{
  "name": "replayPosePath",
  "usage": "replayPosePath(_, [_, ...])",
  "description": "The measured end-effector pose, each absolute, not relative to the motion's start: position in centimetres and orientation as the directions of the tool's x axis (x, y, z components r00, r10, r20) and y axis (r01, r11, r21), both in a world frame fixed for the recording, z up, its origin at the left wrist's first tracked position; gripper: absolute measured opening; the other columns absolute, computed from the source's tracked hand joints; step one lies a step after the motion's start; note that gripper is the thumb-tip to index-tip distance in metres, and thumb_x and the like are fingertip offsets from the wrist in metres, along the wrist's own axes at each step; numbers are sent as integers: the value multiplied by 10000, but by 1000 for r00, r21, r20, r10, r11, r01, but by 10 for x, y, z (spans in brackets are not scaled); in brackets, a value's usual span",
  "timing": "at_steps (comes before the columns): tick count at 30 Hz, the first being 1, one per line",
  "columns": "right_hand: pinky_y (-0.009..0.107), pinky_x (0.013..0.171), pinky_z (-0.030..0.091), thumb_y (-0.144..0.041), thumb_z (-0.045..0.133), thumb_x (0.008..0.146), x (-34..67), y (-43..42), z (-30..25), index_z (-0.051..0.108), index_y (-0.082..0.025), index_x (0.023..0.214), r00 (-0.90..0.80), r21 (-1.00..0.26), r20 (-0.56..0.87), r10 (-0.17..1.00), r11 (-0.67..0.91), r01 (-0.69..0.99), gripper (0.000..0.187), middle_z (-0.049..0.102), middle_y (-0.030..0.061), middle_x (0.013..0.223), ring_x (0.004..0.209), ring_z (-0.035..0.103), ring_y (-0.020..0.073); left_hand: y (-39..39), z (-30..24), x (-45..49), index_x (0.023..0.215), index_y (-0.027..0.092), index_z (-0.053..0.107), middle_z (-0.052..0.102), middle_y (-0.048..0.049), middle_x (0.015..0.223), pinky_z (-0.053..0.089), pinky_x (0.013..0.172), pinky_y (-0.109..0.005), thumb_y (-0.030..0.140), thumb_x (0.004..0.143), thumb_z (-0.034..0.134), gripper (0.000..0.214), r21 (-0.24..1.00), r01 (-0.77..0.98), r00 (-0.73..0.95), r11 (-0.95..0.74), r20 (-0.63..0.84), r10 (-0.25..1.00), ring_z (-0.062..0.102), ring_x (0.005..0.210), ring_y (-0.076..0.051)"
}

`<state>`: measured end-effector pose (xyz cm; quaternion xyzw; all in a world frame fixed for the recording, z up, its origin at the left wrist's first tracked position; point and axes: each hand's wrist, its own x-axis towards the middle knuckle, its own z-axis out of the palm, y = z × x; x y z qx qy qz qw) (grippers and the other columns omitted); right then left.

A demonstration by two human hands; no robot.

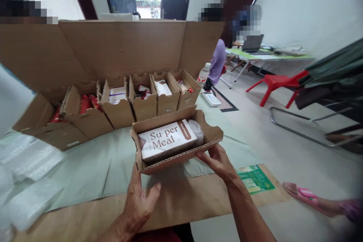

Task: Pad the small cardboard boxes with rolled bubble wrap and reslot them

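We start with the table [208,206], a flat wood-toned surface covered over much of its area by a creased, pale green cloth [93,174]. Behind it we see a tall, folded cardboard panel [124,45], smooth and matte brown. In front of this panel stands a row of six cardboard bins [143,107], with scalloped cut-outs in their rims. At far left we note crumpled, translucent bubble wrap [36,159].

We locate the tray [184,160] over the cloth, in front of the right half of the row. It is an open-topped oblong of cardboard with exposed corrugated edges and a curved notch in its right end. Our right hand [219,160] is closed around the near right corner, thumb against the front wall. Our left hand [140,200] is half open at the near left corner, thumb spread clear of the wall (its fingertips are hidden, so we cannot tell how firmly they grip).

Inside the tray lies a white rectangular carton [170,140], printed "Su-per Meal"; at its right end sits a glossy bubble-wrapped piece [197,130].

The tray's opening faces up and toward us. Its long axis runs left to right, the right end slanting away. The carton's long axis follows it, lettering upright to us.
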<state>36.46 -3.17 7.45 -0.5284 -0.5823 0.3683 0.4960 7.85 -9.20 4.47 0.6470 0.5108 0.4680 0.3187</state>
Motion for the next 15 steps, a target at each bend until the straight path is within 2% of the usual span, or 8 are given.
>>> replayPosePath(4, [470,899,564,-595,823,629,417,-21,79,657,-230,1076,57,-989,113,992,107,106,600,762,118,1115,1061,705,345,-102,36,114,1639,231,32,136,-164,1713,245,1244,-610,198,854,594,966,827,354,296,-436,343,892,160,1575,-380])
replayPosePath(6, [480,926,550,-607,786,627,437,-10,85,658,-229,1106,92,-991,117,989,110,79,623,749,125,1173,1087,702,346,-107,31,134,1640,227,-17,42,-163,1726,259,1231,-626,183,813,609,1038,788,336,409,-516,372,833,94,1581,-402])
replayPosePath(8, [494,975,526,-609,742,652,452,3,91,661,-228,1144,131,-988,146,981,140,59,628,730,122,1235,1144,683,345,-110,25,152,1641,217,5,-7,-169,1726,283,1213,-632,175,778,622,1062,761,323,475,-563,384,792,78,1578,-425])
replayPosePath(10, [499,994,516,-619,721,667,460,16,92,686,-230,1113,168,-983,183,969,185,2,592,739,110,1213,1154,676,346,-113,20,167,1641,224,40,-18,-162,1727,305,1201,-623,161,756,622,1062,737,312,502,-600,408,762,94,1575,-430])
replayPosePath(13, [486,1009,512,-609,736,700,466,25,85,726,-249,1019,230,-960,223,947,254,-117,482,765,80,1115,1119,685,339,-113,12,180,1639,246,77,-30,-138,1729,315,1195,-609,147,733,618,1060,711,307,492,-633,451,745,104,1575,-426])
replayPosePath(15, [473,1050,487,-557,767,724,466,19,78,732,-258,1049,285,-941,259,923,307,-140,444,759,64,1134,1146,670,327,-107,11,184,1638,251,91,-26,-130,1731,313,1199,-601,142,737,615,1048,721,324,473,-612,437,765,116,1575,-420])
